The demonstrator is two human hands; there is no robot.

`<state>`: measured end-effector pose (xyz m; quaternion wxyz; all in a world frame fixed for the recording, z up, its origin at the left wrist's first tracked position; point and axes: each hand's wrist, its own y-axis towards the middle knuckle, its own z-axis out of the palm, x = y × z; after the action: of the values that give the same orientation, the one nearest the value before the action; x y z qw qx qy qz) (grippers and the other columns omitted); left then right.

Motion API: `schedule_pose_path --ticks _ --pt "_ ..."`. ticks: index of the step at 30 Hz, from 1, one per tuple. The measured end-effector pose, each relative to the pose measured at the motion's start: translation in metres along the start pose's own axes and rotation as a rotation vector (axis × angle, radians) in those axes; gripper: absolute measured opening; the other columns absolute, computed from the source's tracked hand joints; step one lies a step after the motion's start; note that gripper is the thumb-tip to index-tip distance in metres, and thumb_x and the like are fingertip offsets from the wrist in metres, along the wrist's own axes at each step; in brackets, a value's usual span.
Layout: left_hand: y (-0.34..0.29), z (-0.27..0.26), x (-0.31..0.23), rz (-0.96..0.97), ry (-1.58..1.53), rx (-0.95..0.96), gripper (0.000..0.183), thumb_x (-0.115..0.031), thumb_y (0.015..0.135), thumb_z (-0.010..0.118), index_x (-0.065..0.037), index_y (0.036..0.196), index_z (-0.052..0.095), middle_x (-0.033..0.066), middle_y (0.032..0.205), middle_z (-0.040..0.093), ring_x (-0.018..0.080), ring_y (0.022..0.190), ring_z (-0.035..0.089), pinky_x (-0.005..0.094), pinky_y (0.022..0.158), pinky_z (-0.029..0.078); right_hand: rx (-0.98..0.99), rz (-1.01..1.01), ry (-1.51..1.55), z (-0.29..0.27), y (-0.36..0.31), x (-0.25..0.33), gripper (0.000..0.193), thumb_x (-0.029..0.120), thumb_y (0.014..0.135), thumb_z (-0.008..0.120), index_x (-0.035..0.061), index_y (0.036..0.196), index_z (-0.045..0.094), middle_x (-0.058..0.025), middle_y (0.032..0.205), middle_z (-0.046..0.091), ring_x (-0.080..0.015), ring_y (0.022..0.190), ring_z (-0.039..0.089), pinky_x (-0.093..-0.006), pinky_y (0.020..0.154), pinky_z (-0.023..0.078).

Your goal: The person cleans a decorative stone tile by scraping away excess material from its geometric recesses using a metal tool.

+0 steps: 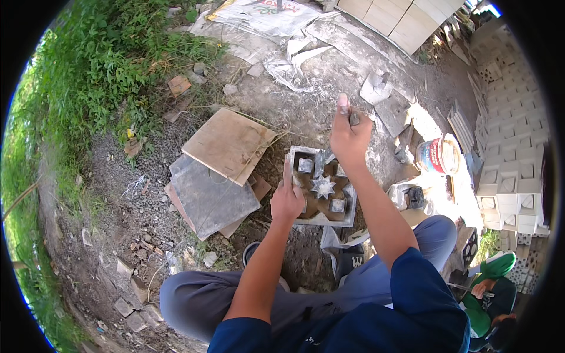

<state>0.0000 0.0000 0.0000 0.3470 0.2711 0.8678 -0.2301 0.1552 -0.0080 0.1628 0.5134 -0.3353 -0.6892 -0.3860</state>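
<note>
A square metal mould [323,223] lies on the ground between my knees, with a star-shaped piece [323,187] at its centre and several square blocks around it. My left hand [286,203] grips the mould's left rim, its index finger stretched along the edge. Raised over the mould's far right corner, my right hand [351,138] is closed around a small grey tool, thumb pointing up. The tool's rounded end shows above the fist. A grey metal part [322,162] below the hand may be its blade; the fist hides the join.
Stacked flat boards [229,147] lie left of the mould. To the right stand a bucket [438,155] and a small hammer-like tool [405,152]. Pale blocks [512,147] form a wall at far right. A person in green [491,294] sits at lower right. Plants [112,65] grow at upper left.
</note>
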Motion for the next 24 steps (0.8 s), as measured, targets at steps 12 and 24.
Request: schedule_pose_path --ticks 12,24 --pt "-0.020 0.015 -0.006 0.028 0.018 -0.015 0.078 -0.016 0.088 0.042 -0.020 0.159 0.007 0.0285 0.091 0.065 0.0467 0.078 0.062 0.0568 0.071 0.050 0.023 -0.043 -0.039 0.008 -0.014 -0.002 0.050 0.029 0.102 0.057 0.0034 0.061 0.046 0.0052 0.053 0.038 -0.0039 0.051 0.032 -0.0276 0.045 0.025" --pt "-0.003 -0.001 0.003 0.008 -0.014 -0.027 0.077 -0.016 0.088 0.042 -0.023 0.158 0.011 0.0275 0.092 0.065 0.0472 0.080 0.062 0.0572 0.072 0.049 -0.003 -0.054 -0.064 0.003 -0.003 0.002 0.048 0.030 0.102 0.056 0.0023 0.064 0.050 0.0045 0.053 0.042 -0.0036 0.050 0.034 -0.0271 0.044 0.027"
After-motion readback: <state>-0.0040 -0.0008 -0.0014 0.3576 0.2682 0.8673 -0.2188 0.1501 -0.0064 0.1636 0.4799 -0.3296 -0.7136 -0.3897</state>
